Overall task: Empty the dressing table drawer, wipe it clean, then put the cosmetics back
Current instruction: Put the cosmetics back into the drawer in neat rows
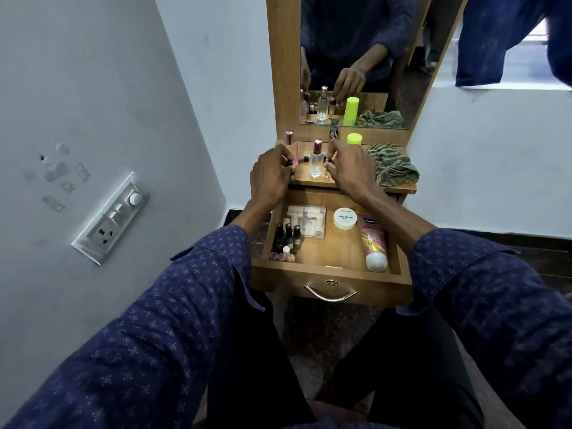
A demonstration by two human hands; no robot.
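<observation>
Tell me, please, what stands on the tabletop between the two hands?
In the head view, a clear glass perfume bottle with a pink cap stands upright between the left hand and the right hand.

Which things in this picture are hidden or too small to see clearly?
Head view, the only one:
- What the left hand grips: its own fingers cover all but a dark tip.
- What the right hand pinches: too small.
- Pink tube print below "Vaseline": too small.
- Drawer rear: hidden under the tabletop.
</observation>
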